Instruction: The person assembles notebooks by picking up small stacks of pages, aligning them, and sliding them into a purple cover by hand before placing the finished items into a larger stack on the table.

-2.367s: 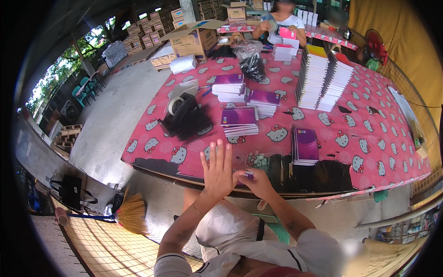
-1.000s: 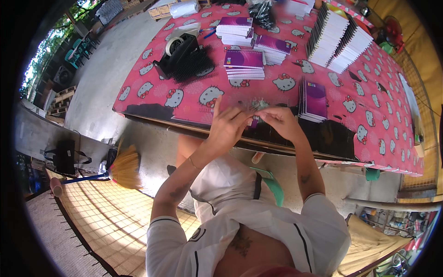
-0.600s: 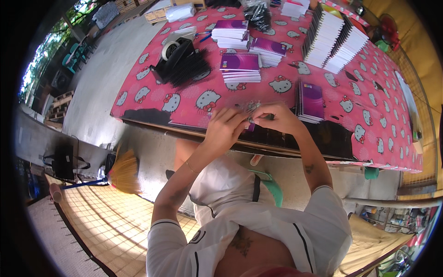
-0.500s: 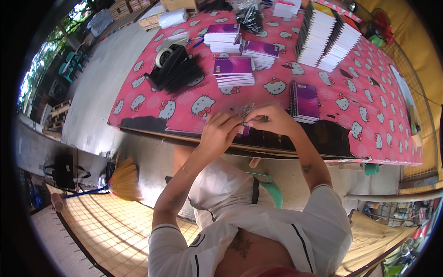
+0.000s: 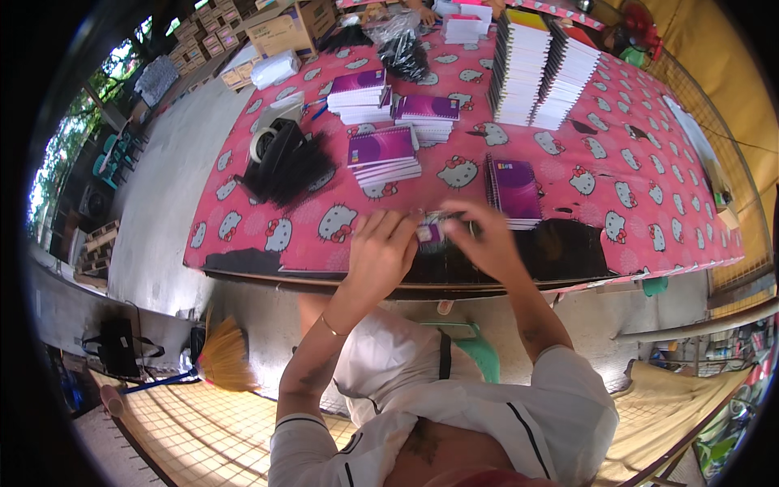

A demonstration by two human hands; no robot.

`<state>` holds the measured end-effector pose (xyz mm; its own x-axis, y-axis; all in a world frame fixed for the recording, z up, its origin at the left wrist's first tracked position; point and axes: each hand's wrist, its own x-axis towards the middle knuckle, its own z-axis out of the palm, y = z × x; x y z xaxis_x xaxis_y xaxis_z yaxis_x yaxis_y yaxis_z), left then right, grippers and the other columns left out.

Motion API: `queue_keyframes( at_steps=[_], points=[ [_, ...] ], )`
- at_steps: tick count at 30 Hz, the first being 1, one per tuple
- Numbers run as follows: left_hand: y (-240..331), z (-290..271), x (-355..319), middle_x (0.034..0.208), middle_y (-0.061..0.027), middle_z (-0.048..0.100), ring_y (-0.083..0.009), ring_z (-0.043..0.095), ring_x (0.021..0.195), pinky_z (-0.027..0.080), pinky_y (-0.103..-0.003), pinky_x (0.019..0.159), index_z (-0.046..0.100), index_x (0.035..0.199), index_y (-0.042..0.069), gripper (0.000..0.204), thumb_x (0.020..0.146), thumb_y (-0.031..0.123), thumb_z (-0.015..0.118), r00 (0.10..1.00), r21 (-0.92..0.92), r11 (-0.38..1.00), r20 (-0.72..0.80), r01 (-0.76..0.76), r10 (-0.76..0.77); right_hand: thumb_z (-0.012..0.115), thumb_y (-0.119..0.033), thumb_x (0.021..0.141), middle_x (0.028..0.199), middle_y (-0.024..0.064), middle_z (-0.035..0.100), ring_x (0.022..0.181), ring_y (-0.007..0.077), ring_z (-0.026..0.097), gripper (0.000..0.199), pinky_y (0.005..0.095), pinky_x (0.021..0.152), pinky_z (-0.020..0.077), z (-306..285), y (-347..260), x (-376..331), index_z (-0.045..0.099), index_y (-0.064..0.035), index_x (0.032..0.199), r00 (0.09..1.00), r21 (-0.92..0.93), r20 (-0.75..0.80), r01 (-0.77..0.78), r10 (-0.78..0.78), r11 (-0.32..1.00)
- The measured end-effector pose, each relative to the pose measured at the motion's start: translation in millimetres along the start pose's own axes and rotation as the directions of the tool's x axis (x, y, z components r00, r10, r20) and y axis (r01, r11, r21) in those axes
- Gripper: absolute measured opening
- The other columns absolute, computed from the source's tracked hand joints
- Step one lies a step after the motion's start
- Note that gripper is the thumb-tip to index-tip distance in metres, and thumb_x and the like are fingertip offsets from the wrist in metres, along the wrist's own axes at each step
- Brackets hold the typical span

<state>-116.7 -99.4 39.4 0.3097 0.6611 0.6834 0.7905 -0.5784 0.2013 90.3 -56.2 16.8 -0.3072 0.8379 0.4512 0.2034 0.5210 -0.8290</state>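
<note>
At the near edge of the table my left hand [image 5: 381,247] is closed on a small purple notebook [image 5: 429,232], most of it hidden by the fingers. My right hand [image 5: 480,235] is beside the notebook's right side, blurred, its fingers bent in a pinch. A thin dark bit shows at those fingertips, too smeared to name. Just beyond the right hand lies a stack of purple spiral notebooks [image 5: 514,188]. Farther off are more purple notebook stacks [image 5: 381,148]. To their left sits a heap of thin black strands [image 5: 296,172] by a black tape dispenser [image 5: 264,146].
Tall stacks of spiral notebooks [image 5: 519,77] stand at the back right. A clear plastic bag with black contents [image 5: 403,57] and a cardboard box [image 5: 292,31] are at the back. The pink patterned cover [image 5: 649,243] is torn along the near edge. A broom [image 5: 225,357] is at lower left.
The view has shifted, so the table appears lower and farther left. My left hand keeps its hold on the notebook. My right hand has turned and moved slightly away from it, blurring.
</note>
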Motion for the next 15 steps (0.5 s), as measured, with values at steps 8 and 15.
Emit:
queue_keyframes(
  at_steps=[8,15],
  points=[
    [14.0,114.2,87.7,0.112,-0.0119,0.066,-0.0318,0.064,0.108,0.054,-0.040,0.087,0.061,0.100,0.004,0.026,0.077,-0.008,0.062,0.952,-0.430,0.859,-0.238,-0.279,0.191,0.083,-0.017,0.073,0.146,0.0248,0.043,0.137,0.0333,0.042,0.089,0.0387,0.112,0.0343,-119.4,77.1,-36.4,0.037,0.0056,0.146,0.979,-0.248,-0.099,-0.197,0.177,0.948],
    [4.8,162.9,65.0,0.116,-0.0125,0.065,-0.0319,0.060,0.119,0.055,-0.041,0.091,0.059,0.100,0.003,0.023,0.080,-0.008,0.061,0.970,-0.529,0.832,0.061,-0.169,0.236,0.084,-0.011,0.071,0.141,0.0246,0.049,0.128,0.0307,0.051,0.086,0.0364,0.107,0.0397,-113.2,97.6,-40.2,0.041,0.0078,0.143,0.972,-0.190,-0.168,-0.195,0.164,0.962]
  ],
)
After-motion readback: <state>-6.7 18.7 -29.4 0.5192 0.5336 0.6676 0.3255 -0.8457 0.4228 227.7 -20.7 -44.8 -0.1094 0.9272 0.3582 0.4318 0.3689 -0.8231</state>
